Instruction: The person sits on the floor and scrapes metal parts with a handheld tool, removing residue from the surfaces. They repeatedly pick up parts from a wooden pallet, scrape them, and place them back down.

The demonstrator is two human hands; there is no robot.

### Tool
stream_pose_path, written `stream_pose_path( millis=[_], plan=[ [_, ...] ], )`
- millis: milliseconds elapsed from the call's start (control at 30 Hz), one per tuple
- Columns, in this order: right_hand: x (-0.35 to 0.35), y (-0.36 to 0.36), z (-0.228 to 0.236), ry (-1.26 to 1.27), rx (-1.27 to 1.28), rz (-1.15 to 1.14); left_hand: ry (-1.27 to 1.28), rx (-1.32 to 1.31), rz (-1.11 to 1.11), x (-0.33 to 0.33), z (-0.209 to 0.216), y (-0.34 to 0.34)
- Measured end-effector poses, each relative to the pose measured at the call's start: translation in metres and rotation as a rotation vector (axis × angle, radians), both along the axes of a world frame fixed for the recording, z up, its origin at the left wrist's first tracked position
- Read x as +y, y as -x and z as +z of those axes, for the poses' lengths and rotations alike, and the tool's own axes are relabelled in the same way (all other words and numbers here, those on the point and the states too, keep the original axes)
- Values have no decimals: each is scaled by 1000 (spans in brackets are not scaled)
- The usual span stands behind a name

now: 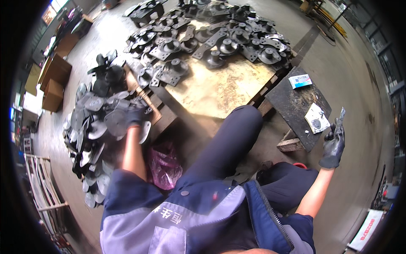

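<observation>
My left hand (136, 113), in a dark glove, reaches into a heap of grey metal parts (97, 103) on the left. Its fingers are curled at the edge of a metal part with a round plate (115, 122); the motion blurs the grip a little. Out to the right, my gloved right hand (334, 146) is closed around a narrow flat scraper-like blade (341, 118), which points up and away from me. Beside that hand, a white sheet (317, 118) smeared with grey paste lies on a dark board (281, 95).
Ahead, a wooden pallet top (211, 91) carries many metal parts with round bases and central hubs (228, 45). A small white and blue box (300, 81) sits on the dark board. Near my legs is a pink plastic bag (165, 167). Cardboard boxes (55, 80) stand far left.
</observation>
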State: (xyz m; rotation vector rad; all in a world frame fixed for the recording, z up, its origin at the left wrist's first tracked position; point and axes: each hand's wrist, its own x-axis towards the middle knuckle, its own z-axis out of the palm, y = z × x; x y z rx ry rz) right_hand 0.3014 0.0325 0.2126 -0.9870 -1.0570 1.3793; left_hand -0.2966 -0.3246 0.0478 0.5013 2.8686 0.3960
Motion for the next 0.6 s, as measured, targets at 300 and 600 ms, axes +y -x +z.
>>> stream_pose_path(
  millis=[300,600],
  plan=[
    [-14,-34,-3,-51,-162,-222,-307,45,-499,279,-52,-133],
    [-13,-59,-21,84,-416,-417,156,166,-508,454,-3,-62]
  ],
)
